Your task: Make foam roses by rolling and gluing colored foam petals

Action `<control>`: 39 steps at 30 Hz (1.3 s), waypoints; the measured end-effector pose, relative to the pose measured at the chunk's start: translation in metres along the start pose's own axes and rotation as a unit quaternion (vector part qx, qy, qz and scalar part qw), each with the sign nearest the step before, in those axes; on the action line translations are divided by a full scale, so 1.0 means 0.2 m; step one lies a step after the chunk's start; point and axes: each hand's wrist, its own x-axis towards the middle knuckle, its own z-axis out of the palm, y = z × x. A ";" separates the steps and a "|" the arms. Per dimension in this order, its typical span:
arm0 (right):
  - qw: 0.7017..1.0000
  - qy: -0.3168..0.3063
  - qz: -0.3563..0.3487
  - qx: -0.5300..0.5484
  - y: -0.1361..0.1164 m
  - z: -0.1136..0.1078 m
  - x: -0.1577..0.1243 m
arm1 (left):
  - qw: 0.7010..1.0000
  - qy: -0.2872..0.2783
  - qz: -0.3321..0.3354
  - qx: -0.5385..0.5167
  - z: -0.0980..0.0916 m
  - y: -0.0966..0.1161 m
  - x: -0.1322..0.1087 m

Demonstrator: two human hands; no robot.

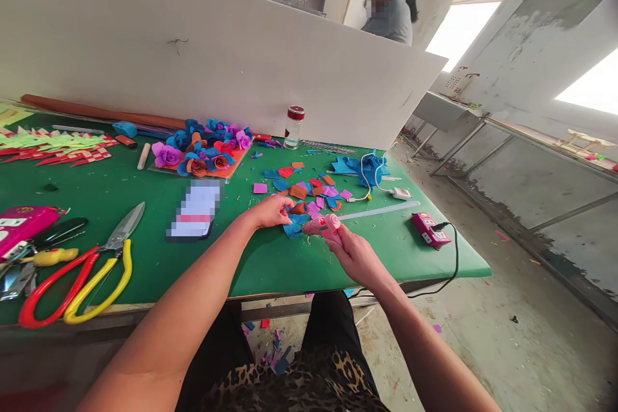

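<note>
Carefully, the left hand (273, 211) pinches a flower (300, 208) beside the glue gun (319, 226), which the right hand (360, 257) grips; a slip could burn fingertips.

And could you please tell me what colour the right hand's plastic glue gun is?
The plastic glue gun shows pink in the head view.

The right hand (356, 254) partly hides the glue gun (318, 226); the phone (196, 206) is blurred.

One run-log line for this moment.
left hand: pinching blue-and-brown paper flower | right hand: holding pink plastic glue gun | surface: green tabletop
</note>
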 end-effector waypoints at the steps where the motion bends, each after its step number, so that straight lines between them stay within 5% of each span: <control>1: 1.000 0.000 0.000 -0.001 0.00 0.00 0.00 | 1.000 -0.001 0.001 0.001 0.00 0.00 0.00; 39: 0.999 0.010 -0.001 0.041 -0.02 0.02 -0.01 | 1.000 -0.001 -0.006 0.011 0.00 -0.02 0.01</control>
